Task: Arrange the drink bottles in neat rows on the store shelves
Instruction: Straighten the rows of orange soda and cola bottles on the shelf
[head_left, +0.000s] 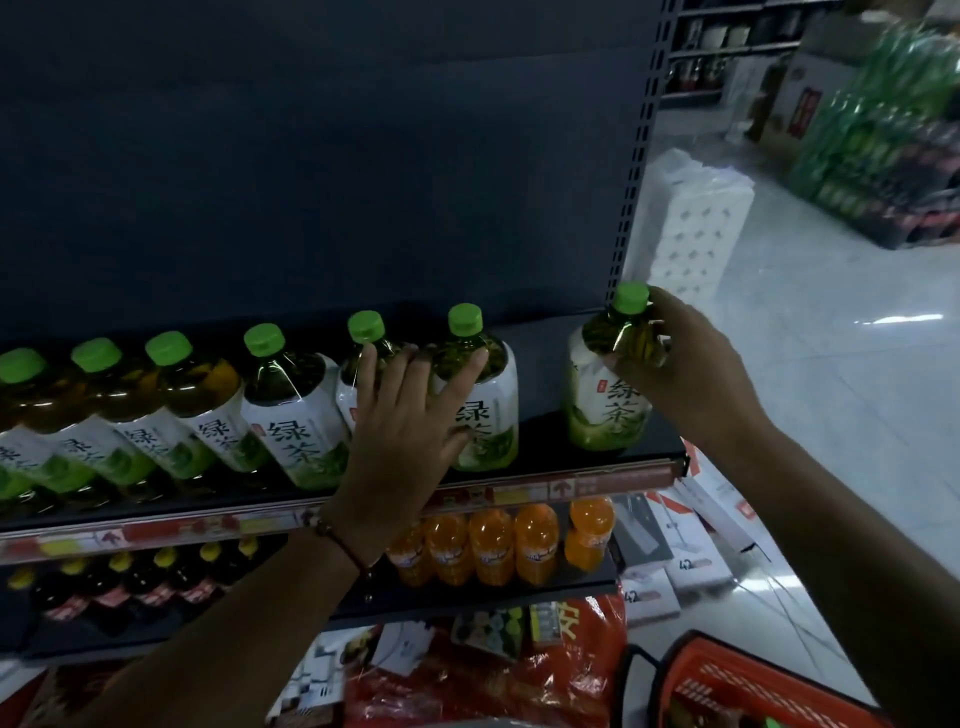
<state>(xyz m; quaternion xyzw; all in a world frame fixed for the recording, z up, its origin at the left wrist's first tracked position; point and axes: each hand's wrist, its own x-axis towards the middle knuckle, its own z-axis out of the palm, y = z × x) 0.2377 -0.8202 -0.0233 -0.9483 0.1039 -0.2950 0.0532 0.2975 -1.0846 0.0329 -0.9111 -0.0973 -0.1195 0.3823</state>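
A row of green-capped tea bottles (291, 410) with white and green labels stands on the dark upper shelf (545, 441). My left hand (410, 415) lies flat with fingers spread against two bottles in the row, one of them the bottle (483, 400) at the row's right end. My right hand (680, 364) grips the neck of a separate tea bottle (602, 395) standing upright at the shelf's right end. A gap separates that bottle from the row.
Below are orange soda bottles (514, 545) and dark bottles with yellow caps (135, 577). A red basket (748, 686) sits bottom right. White boxes (696, 561) lean by the shelf end. Wrapped green bottle packs (878, 140) stand across the aisle.
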